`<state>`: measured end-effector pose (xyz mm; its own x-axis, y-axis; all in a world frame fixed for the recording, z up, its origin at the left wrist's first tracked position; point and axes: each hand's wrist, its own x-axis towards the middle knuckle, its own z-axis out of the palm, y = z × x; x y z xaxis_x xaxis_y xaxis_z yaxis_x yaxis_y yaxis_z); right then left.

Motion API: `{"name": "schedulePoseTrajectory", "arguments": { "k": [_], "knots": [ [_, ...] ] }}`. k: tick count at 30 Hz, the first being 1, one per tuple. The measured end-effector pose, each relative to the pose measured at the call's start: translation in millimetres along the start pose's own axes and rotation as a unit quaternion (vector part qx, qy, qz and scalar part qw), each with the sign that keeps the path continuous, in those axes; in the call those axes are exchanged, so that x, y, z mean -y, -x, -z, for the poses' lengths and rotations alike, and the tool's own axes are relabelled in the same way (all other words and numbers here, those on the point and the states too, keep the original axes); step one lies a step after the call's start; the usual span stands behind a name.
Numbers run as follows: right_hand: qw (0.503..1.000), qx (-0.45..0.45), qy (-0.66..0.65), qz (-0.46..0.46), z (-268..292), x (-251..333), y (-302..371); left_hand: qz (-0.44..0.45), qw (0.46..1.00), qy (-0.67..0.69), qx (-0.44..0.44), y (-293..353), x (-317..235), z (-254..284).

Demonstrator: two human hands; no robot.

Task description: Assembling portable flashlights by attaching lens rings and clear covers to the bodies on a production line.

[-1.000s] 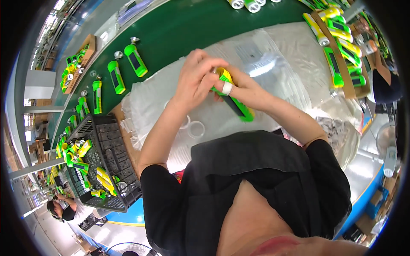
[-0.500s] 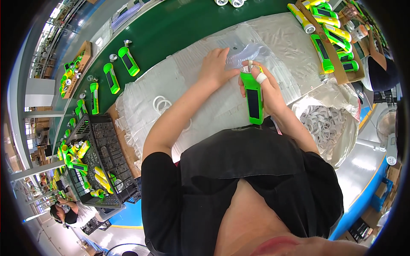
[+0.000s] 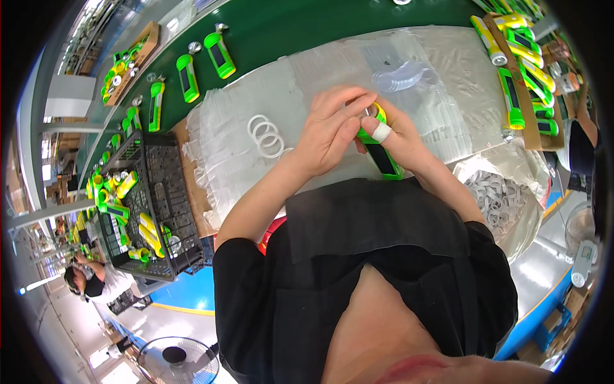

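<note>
Spreading wide, a sheet (image 3: 224, 147) lay below the torch (image 3: 384, 160).
The right hand (image 3: 400, 141) curled round the torch, likely to steady it; the left hand (image 3: 329, 131), half bent, covered its top, hold unclear. Rings (image 3: 259, 143) lay near, likely for quick reach.

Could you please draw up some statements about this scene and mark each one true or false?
1. The right grip holds a torch. True.
2. Only the right grip is at the torch. False: the left grip is there too, at its upper end.
3. White rings lie overlapping on the sheet. True.
4. No bag is in view. False: a bag with pale loops is at the person's right.
5. A black crate with green and yellow pieces is at the person's left. True.
</note>
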<state>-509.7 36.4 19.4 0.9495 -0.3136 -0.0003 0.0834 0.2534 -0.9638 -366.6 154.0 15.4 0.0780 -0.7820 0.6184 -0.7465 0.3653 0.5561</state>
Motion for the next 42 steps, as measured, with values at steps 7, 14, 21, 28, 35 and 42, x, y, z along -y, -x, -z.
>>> {"name": "schedulePoseTrajectory", "arguments": {
  "k": [7, 14, 21, 28, 35, 42],
  "knots": [
    [0.996, 0.048, -0.065, -0.034, -31.9, -8.1, -28.7, 0.043, 0.991, 0.025, -0.125, 16.6, 10.6, 4.9],
    [0.987, -0.018, 0.052, 0.152, -20.8, -0.5, -83.8, 0.163, 0.932, -0.309, -0.099, 39.3, 9.4, 95.5],
    [0.982, -0.029, 0.064, 0.175, -4.8, -18.7, -93.6, 0.213, 0.94, -0.261, 0.058, 111.8, -31.5, 96.3],
    [0.98, -0.003, 0.028, 0.196, -2.1, -21.1, -93.8, 0.163, 0.925, -0.289, 0.184, 100.7, -26.5, 60.8],
    [0.983, 0.008, 0.007, 0.183, -6.5, -25.9, -87.2, 0.253, 0.897, 0.308, -0.192, 20.7, -11.8, 73.2],
    [0.965, 0.018, 0.056, 0.254, -5.7, -25.8, -88.7, 0.055, 0.988, -0.071, -0.126, -25.6, 12.9, 48.7]
  ]
}}
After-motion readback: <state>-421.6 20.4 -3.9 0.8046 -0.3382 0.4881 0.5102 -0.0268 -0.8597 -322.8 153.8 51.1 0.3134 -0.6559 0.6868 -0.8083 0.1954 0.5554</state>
